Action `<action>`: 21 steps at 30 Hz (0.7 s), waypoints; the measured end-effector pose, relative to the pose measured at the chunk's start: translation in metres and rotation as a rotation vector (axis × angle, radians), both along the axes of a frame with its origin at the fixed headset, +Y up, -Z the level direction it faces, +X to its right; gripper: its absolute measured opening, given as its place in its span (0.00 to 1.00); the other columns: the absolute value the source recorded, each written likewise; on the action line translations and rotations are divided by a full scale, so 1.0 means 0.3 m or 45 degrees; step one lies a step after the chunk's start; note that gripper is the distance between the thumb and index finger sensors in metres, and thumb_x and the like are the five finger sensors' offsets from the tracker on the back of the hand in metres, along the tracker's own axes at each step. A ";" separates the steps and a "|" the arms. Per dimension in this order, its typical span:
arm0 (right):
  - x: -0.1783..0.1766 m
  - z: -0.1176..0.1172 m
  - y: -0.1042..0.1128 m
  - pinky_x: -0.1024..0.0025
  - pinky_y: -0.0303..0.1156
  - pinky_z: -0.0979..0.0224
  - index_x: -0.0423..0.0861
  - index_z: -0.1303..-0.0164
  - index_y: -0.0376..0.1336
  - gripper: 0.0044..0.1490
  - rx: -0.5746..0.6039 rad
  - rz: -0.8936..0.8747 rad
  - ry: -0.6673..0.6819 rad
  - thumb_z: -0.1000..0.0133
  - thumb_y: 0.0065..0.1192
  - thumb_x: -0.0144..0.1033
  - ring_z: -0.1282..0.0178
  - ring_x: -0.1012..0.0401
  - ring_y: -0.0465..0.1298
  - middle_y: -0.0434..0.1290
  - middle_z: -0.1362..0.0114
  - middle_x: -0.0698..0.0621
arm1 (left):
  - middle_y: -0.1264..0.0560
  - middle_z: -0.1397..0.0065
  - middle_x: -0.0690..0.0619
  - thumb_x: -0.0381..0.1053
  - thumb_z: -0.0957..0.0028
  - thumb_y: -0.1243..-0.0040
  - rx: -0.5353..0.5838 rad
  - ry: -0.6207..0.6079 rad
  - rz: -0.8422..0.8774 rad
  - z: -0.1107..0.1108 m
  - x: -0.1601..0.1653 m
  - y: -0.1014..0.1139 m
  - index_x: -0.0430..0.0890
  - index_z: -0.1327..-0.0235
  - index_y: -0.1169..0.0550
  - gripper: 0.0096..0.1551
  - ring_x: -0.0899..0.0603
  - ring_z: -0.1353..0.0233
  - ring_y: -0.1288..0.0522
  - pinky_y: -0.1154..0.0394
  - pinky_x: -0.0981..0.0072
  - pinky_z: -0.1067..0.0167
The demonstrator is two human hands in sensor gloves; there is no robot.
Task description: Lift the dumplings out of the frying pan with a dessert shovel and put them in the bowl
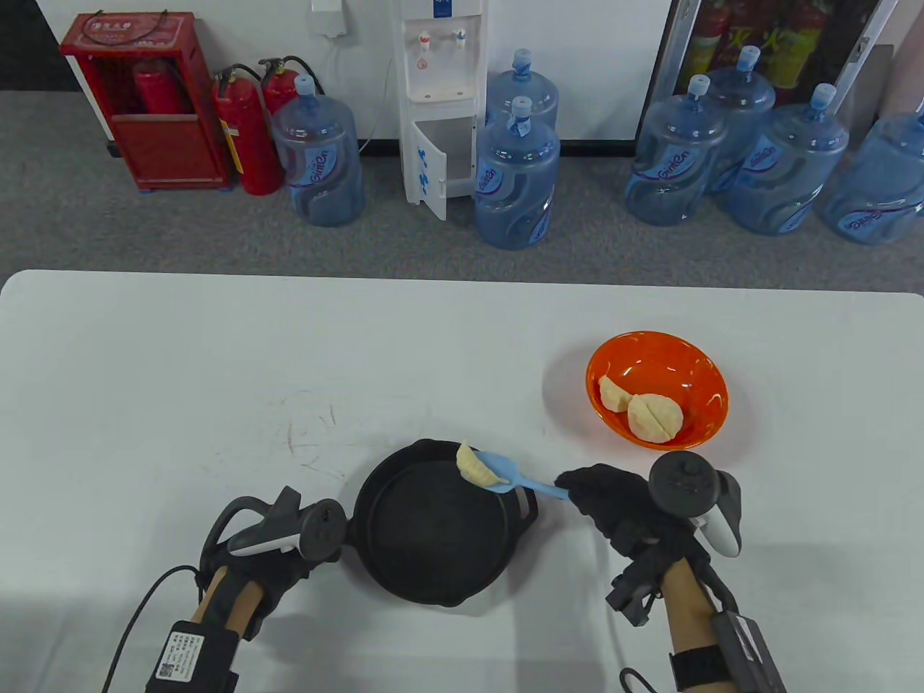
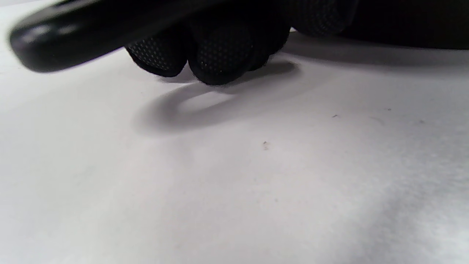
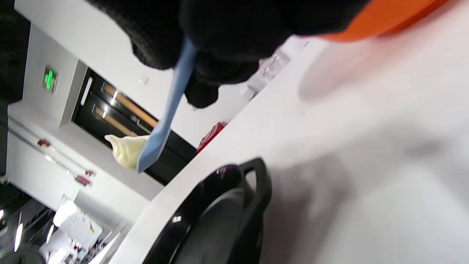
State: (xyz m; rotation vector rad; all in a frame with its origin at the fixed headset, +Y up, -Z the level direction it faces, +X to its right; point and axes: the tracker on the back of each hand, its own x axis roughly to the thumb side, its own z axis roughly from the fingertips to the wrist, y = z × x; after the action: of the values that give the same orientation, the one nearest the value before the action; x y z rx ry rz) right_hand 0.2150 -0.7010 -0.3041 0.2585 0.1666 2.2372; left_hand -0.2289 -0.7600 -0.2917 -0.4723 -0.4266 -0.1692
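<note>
A black frying pan sits at the table's near middle, its inside bare. My left hand grips the pan's handle on the left, fingers curled under it. My right hand holds a blue dessert shovel by its handle. One pale dumpling lies on the shovel's blade, lifted above the pan's far right rim. In the right wrist view the dumpling rides on the shovel above the pan. The orange bowl, to the right, holds two dumplings.
The white table spreads wide to the left and behind the pan. Past its far edge, on the floor, stand water jugs, a water dispenser and red fire extinguishers.
</note>
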 end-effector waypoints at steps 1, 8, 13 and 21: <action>0.023 -0.006 0.004 0.66 0.77 0.58 0.44 0.30 0.73 0.27 -0.005 -0.018 -0.036 0.34 0.57 0.41 0.66 0.65 0.77 0.77 0.38 0.42 | 0.27 0.28 0.55 0.58 0.38 0.50 -0.002 0.002 0.002 0.000 0.000 0.000 0.52 0.22 0.35 0.31 0.54 0.41 0.19 0.23 0.48 0.27; 0.148 -0.044 0.036 0.66 0.77 0.57 0.43 0.29 0.72 0.27 0.009 -0.058 -0.255 0.34 0.57 0.41 0.65 0.65 0.77 0.77 0.37 0.42 | 0.27 0.28 0.55 0.58 0.38 0.50 0.002 -0.001 0.003 0.001 0.000 0.000 0.52 0.22 0.35 0.31 0.54 0.41 0.19 0.24 0.48 0.27; 0.223 -0.068 0.067 0.65 0.76 0.56 0.43 0.27 0.71 0.28 0.050 -0.038 -0.461 0.33 0.56 0.41 0.64 0.64 0.77 0.76 0.36 0.42 | 0.27 0.28 0.55 0.58 0.38 0.50 0.003 -0.003 0.005 0.000 -0.001 -0.001 0.52 0.22 0.35 0.31 0.54 0.41 0.19 0.24 0.48 0.27; 0.278 -0.107 0.077 0.65 0.76 0.56 0.43 0.26 0.71 0.28 0.042 -0.004 -0.623 0.33 0.57 0.40 0.63 0.64 0.77 0.75 0.35 0.41 | 0.27 0.28 0.55 0.58 0.38 0.50 0.006 0.000 0.012 0.001 -0.002 -0.001 0.52 0.22 0.35 0.31 0.54 0.41 0.19 0.24 0.48 0.27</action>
State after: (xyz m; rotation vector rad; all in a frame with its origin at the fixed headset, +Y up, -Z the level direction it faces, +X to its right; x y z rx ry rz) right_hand 0.2984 -0.6779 -0.3363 -0.2735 -0.1336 2.2305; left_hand -0.2295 -0.7603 -0.2914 -0.4660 -0.4279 -0.1611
